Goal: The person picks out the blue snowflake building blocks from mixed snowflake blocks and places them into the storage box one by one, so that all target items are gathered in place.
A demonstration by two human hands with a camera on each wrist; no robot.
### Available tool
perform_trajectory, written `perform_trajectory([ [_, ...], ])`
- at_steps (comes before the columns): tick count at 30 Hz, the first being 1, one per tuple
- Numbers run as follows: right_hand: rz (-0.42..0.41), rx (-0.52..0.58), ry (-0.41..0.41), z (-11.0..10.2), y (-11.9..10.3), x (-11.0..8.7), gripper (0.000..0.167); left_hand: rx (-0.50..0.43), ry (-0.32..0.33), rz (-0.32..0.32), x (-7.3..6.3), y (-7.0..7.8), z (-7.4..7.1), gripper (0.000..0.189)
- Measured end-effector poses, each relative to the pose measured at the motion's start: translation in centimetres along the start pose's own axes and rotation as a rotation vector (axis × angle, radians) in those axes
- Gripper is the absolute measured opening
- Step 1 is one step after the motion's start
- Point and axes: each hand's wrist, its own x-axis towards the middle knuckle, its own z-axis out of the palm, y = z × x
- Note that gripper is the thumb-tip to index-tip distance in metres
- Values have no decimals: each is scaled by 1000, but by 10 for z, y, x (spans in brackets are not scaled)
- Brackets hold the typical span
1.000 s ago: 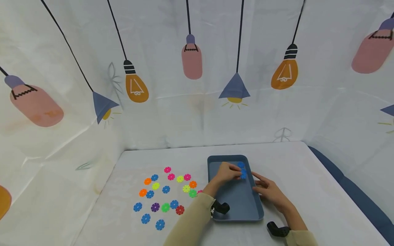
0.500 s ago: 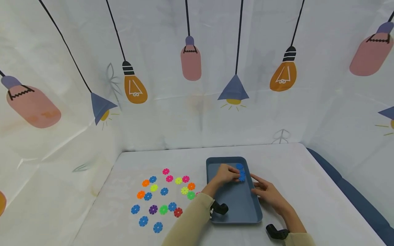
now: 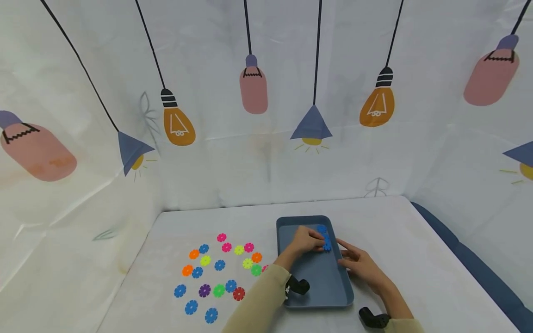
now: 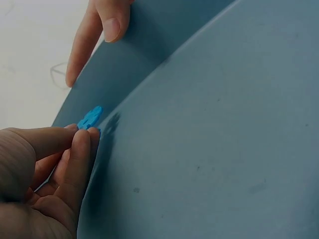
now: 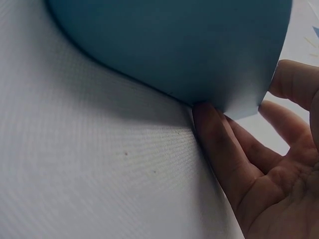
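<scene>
A blue-grey tray [image 3: 320, 286] lies on the white table. Blue notched plastic discs [image 3: 322, 229] are in its far right part, along the right wall. My left hand [image 3: 306, 240] is over the tray and pinches a blue notched disc [image 4: 91, 116] between thumb and fingers, close to the wall. The fingers partly cover that disc, so how it meets the others cannot be told. My right hand [image 3: 363, 267] is at the tray's right side, its loosely extended fingers [image 5: 227, 149] touching the outer wall.
Left of the tray, loose notched discs in several colours are spread over the table, among them a purple disc [image 3: 204, 290], a red disc [image 3: 239, 293] and an orange disc [image 3: 188, 270]. A white curtain [image 3: 266, 171] printed with lamps hangs behind the table.
The head view has tilted slightly, so the whole scene sits a little lower and further left. Both hands keep nearly the same places at the tray.
</scene>
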Motion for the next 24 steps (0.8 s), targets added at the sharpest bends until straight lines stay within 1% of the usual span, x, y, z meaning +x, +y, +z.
perform_trajectory([
  [5, -2, -14, -1, 0, -1, 0, 66, -8, 24, -16, 1, -3, 1, 6],
  [11, 3, -18, 2, 0, -1, 0, 65, -3, 26, 15, 2, -6, 2, 5],
  [18, 6, -17, 2, 0, -2, 1, 66, 44, 43, 30, 0, -5, 5, 4],
  [23, 19, -2, 24, 1, 0, 2, 66, 72, 57, 36, -1, -5, 6, 5],
  [24, 18, 2, 26, 1, 0, 3, 66, 86, 57, 46, -1, -5, 6, 5],
])
